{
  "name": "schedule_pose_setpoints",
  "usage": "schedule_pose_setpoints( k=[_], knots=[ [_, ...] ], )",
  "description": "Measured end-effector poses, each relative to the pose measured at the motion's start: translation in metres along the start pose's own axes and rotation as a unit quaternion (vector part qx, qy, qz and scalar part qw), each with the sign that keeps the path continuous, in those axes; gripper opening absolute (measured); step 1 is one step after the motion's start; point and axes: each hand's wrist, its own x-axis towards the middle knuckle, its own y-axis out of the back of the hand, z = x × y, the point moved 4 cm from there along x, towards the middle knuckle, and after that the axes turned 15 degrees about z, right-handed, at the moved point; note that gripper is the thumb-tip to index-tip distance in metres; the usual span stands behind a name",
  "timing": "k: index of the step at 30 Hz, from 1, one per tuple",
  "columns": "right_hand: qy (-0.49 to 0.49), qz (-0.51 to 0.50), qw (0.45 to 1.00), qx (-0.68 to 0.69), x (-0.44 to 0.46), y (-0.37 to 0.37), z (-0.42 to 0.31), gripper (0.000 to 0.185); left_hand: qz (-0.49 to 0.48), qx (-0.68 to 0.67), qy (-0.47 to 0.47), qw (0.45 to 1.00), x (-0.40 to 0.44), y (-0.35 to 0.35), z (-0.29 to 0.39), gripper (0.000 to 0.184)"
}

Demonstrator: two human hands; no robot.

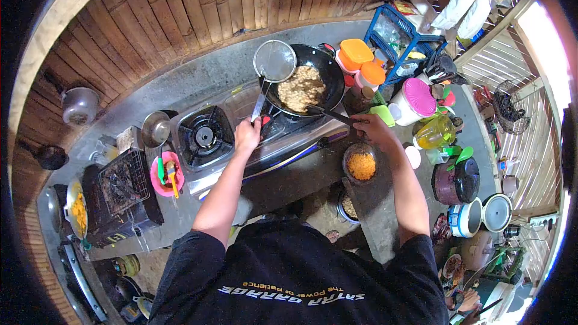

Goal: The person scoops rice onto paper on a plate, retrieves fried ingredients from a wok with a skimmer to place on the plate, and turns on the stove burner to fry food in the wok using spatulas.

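My left hand (247,136) is closed round the handle of a round mesh strainer (274,61), whose basket is over the left rim of a black wok (333,74). Pale, lumpy food (301,88) sits in the wok on the stove's right burner. My right hand (371,130) grips the dark handle of a spatula (330,112), and its tip is in the food. Just below my right hand stands a bowl of orange bits (361,166).
The left burner (205,136) holds no pan. A pink plate (170,174) with brushes lies left of the stove. Orange-lidded containers (356,52) and a blue rack (397,42) stand right of the wok. Another person's hand (468,300) shows at lower right.
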Motion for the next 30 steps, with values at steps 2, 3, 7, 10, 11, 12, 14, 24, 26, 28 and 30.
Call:
schedule_pose_setpoints(
  k=[2,3,7,10,11,12,14,24,26,28,30],
  knots=[
    [-0.041,0.0,0.998,0.037,-0.003,-0.003,-0.003,0.035,0.0,0.006,-0.006,1.0,0.002,-0.002,-0.002,0.039],
    [-0.032,0.018,0.999,0.032,-0.002,-0.003,-0.005,0.036,0.0,0.009,-0.009,1.0,0.002,-0.003,-0.003,0.039],
    [0.085,0.128,0.988,-0.019,0.024,-0.004,0.009,0.039,0.001,0.006,-0.006,1.0,0.003,-0.004,-0.005,0.04],
    [0.146,0.221,0.96,-0.095,0.032,0.0,0.006,0.039,0.0,0.002,-0.002,1.0,0.001,-0.002,-0.002,0.041],
    [0.151,0.248,0.949,-0.122,0.032,0.001,0.001,0.039,0.008,0.006,-0.01,1.0,0.003,-0.004,-0.005,0.041],
    [0.154,0.256,0.945,-0.134,0.036,0.0,0.001,0.039,0.015,0.01,-0.019,1.0,0.002,-0.002,-0.002,0.041],
    [0.16,0.27,0.936,-0.157,0.044,-0.004,0.003,0.04,0.005,0.004,-0.012,1.0,0.0,0.001,0.0,0.04],
    [-0.035,0.036,0.987,0.152,0.057,-0.052,0.012,0.04,-0.001,-0.001,0.003,1.0,-0.001,0.001,0.001,0.041],
    [-0.073,0.001,0.98,0.185,0.051,-0.051,0.008,0.039,0.001,-0.004,-0.001,1.0,0.001,-0.002,-0.004,0.041],
    [-0.072,-0.02,0.982,0.174,0.045,-0.044,0.007,0.038,0.003,-0.007,-0.003,1.0,0.001,-0.002,-0.002,0.041],
    [-0.049,-0.016,0.989,0.135,0.037,-0.035,0.005,0.038,0.006,-0.006,-0.003,1.0,0.0,0.0,-0.001,0.041]
  ],
)
